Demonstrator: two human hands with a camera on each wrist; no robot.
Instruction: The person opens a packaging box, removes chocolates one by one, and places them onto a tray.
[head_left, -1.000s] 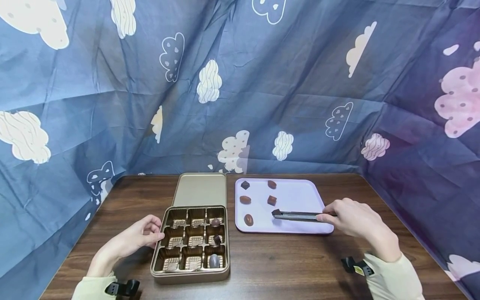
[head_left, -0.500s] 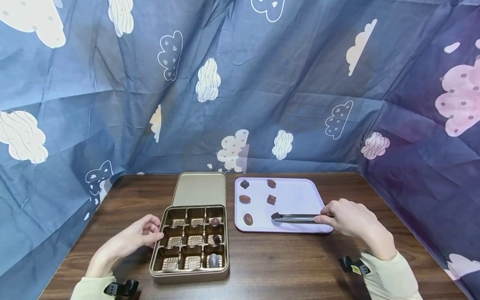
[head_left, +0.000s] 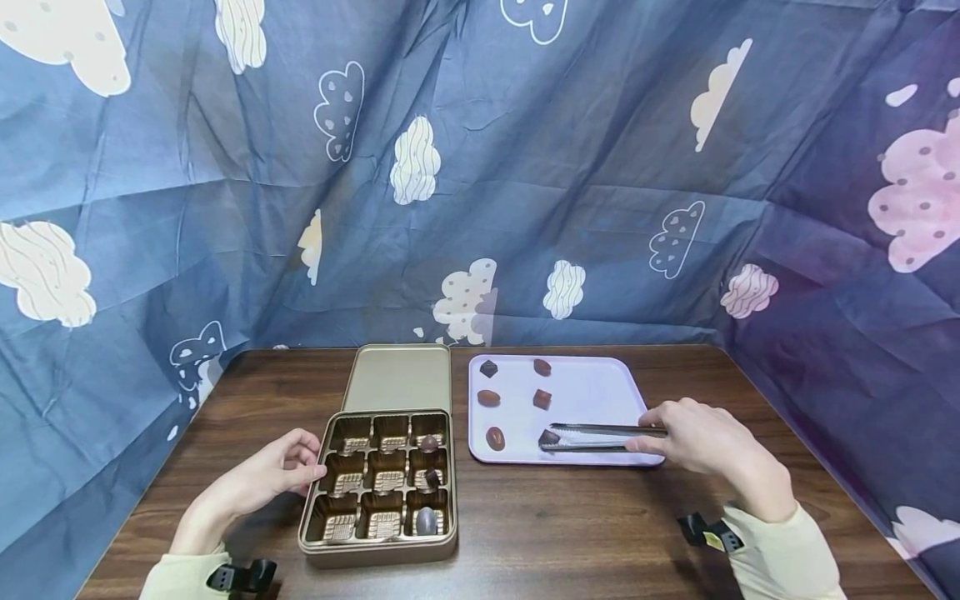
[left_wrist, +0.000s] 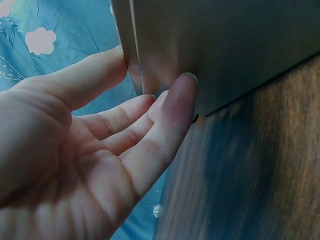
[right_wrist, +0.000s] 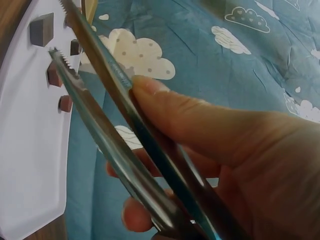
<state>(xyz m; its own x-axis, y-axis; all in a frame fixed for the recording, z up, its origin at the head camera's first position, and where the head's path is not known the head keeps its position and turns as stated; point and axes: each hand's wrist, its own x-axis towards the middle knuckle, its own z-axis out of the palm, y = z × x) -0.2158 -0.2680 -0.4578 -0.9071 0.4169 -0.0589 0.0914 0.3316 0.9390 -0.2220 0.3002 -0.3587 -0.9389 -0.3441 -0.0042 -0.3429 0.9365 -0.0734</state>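
My right hand [head_left: 705,442] grips a pair of metal tongs [head_left: 600,442] over the front of the lilac tray [head_left: 600,392]. In the head view the arms of the tongs are spread, with a dark chocolate [head_left: 549,437] between their serrated tips. The right wrist view shows the thumb on one arm and fingers by the other. My left hand [head_left: 266,475] touches the left side of a gold tin [head_left: 382,552]; its thumb is at the rim and its fingertips [left_wrist: 182,92] rest against the outer wall. Chocolates sit in the tin's right column: round [head_left: 428,443], cubic [head_left: 432,477] and oval [head_left: 426,522].
Several more chocolates lie on the tray, among them an oval one [head_left: 495,438] and a brown square one [head_left: 542,399]. Behind the tin lies its gold lid [head_left: 402,379]. A blue cloud-patterned cloth [head_left: 480,208] hangs around the wooden table [head_left: 555,533].
The tongs were closed on the dark chocolate and lowered slightly; now their arms have spread and the chocolate sits between the tips at the tray. My left hand has stayed at the tin.
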